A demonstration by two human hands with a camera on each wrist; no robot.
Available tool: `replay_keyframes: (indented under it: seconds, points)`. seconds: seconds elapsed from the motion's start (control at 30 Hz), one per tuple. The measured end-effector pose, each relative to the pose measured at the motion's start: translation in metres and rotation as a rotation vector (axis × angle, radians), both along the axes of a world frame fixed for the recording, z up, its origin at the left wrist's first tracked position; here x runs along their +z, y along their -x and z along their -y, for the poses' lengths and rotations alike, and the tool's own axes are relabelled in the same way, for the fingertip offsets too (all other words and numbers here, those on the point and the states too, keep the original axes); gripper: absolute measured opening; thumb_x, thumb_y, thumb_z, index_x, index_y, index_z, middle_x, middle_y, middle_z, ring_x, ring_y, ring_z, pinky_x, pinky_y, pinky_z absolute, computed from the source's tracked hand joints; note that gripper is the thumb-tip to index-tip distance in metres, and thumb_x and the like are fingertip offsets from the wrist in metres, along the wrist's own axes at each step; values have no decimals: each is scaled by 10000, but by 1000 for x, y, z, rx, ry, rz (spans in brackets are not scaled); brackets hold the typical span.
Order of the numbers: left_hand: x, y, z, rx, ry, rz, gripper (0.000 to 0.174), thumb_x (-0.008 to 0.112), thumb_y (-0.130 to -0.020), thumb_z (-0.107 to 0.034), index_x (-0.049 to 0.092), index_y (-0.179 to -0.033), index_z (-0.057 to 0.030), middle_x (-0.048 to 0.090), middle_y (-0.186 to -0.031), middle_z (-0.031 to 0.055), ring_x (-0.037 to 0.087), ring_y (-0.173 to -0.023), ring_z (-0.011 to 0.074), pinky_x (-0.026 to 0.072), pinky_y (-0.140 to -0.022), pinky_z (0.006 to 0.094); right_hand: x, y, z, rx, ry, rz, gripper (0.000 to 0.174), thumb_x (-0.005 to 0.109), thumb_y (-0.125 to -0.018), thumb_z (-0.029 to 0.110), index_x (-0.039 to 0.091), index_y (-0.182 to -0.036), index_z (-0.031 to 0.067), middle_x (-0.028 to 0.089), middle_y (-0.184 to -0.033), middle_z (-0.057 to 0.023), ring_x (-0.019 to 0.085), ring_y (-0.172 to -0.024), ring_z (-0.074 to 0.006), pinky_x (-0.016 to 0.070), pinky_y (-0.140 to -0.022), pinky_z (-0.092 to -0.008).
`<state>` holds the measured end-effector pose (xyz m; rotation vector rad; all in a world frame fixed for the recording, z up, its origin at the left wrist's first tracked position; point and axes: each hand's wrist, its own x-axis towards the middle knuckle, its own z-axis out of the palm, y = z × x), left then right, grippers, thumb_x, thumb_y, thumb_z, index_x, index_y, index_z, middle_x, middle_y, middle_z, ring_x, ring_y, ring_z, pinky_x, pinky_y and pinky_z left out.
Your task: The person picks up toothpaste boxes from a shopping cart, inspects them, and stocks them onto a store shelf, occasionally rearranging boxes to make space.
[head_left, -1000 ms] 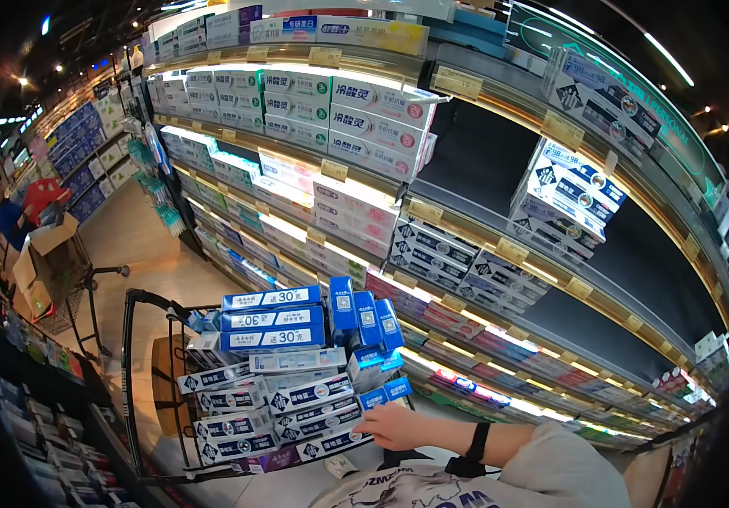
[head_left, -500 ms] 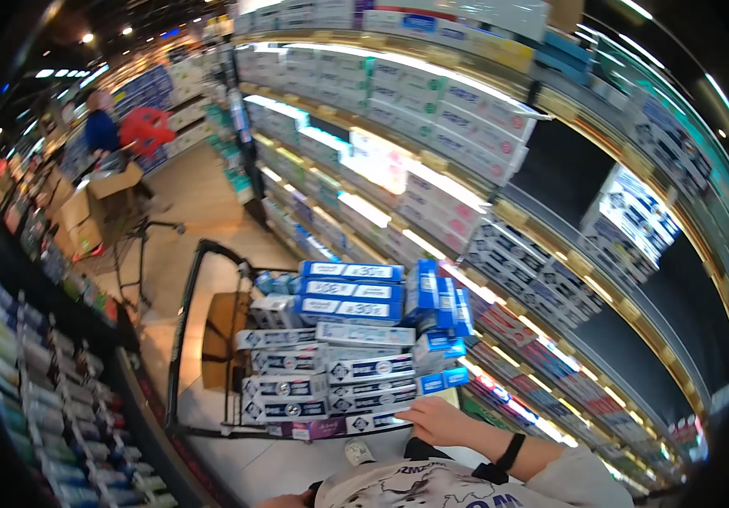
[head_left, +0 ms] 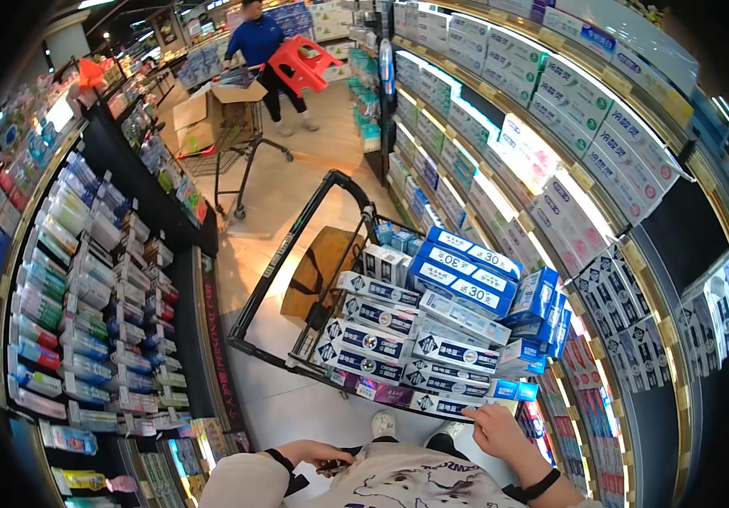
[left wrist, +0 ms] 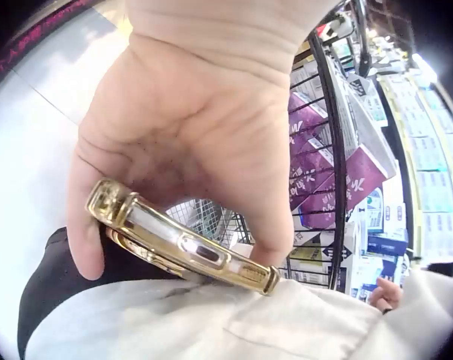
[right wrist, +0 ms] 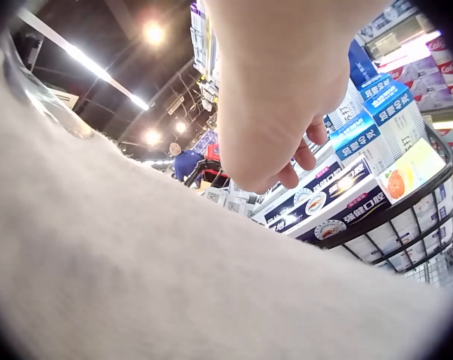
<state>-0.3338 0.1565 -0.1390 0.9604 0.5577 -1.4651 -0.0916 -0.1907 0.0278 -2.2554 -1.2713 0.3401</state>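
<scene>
My left hand (head_left: 318, 455) is low in front of the shirt. In the left wrist view, its thumb and fingers grip the ends of a gold-framed phone (left wrist: 189, 244), seen edge-on. My right hand (head_left: 500, 430) hovers at the near edge of the shopping cart (head_left: 254, 351), fingers loosely bent beside the toothpaste boxes. In the right wrist view those fingertips (right wrist: 288, 177) hang over white and navy toothpaste boxes (right wrist: 346, 210). Blue toothpaste boxes (head_left: 466, 269) are stacked higher in the cart. A purple box (head_left: 370, 389) lies near its front edge.
Shelves of boxed toothpaste (head_left: 542, 110) line the right. A rack of bottles and tubes (head_left: 85, 288) flanks the left. Up the aisle stand another cart (head_left: 242, 144) bearing an open cardboard carton (head_left: 195, 118), and a person in blue (head_left: 256, 38) with a red stool (head_left: 303, 63).
My view has turned left, so the cart and shelves sit further right. The left hand with the phone has come into view. My right hand stays by the cart's near edge.
</scene>
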Motion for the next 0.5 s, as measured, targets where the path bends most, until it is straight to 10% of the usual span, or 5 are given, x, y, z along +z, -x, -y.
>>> replay_keyframes:
  seconds: [0.1, 0.37, 0.5]
  points:
    - [10, 2, 4, 38, -39, 11, 499, 630, -815, -601, 656, -960, -124, 599, -795, 10, 563, -644, 128, 483, -597, 264, 3, -3, 3, -11, -13, -15, 349, 585, -767, 35, 644, -1108, 85, 565, -831, -96, 557, -774, -296, 424, -707, -414]
    - [40, -16, 40, -139, -173, 60, 966, 613, -713, -693, 330, -1484, -185, 408, -1454, 138, 573, -1077, 285, 472, -952, 376, 12, -28, 26, 16, -12, 7, 352, 585, -775, 37, 637, -1120, 86, 562, -839, -109, 552, -800, -311, 433, -724, -418]
    - [34, -20, 70, -111, -279, 112, 903, 610, -719, -667, 408, -1442, -164, 482, -1377, 151, 601, -1019, 258, 492, -909, 365, 17, -44, 50, 13, 4, -23, 353, 582, -780, 38, 636, -1125, 88, 571, -859, -112, 555, -827, -314, 432, -745, -421]
